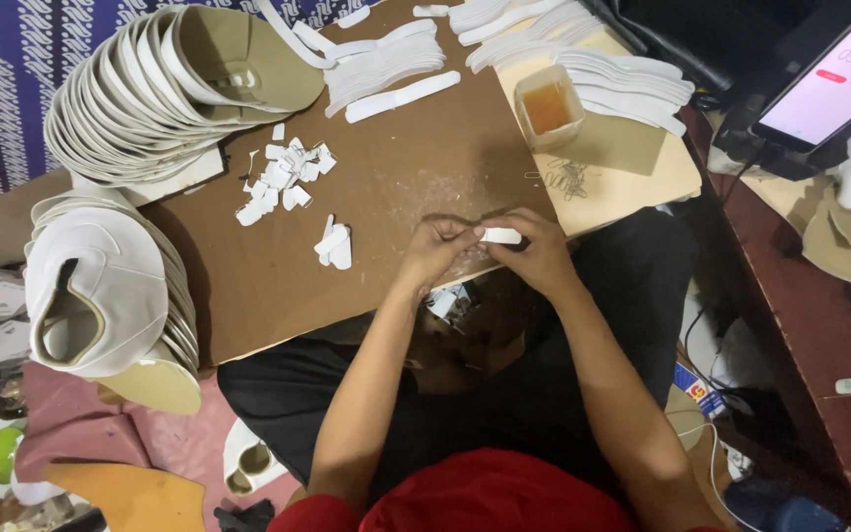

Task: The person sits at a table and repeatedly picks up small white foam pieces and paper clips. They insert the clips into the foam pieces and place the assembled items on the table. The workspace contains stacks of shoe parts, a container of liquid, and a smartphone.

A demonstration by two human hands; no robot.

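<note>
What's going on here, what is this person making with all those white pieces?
A person sits at a brown board and holds a small white strip between the left hand and right hand at its near edge. Small white tabs lie scattered on the board. Fanned stacks of white shaped pieces sit at the left, long white strips and a cup of amber liquid farther back.

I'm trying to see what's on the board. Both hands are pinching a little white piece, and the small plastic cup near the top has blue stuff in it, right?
Almost. The small plastic cup holds orange stuff, not blue; the head view shows it. The rest is right: the left hand and right hand pinch a little white piece over the brown board.
</note>
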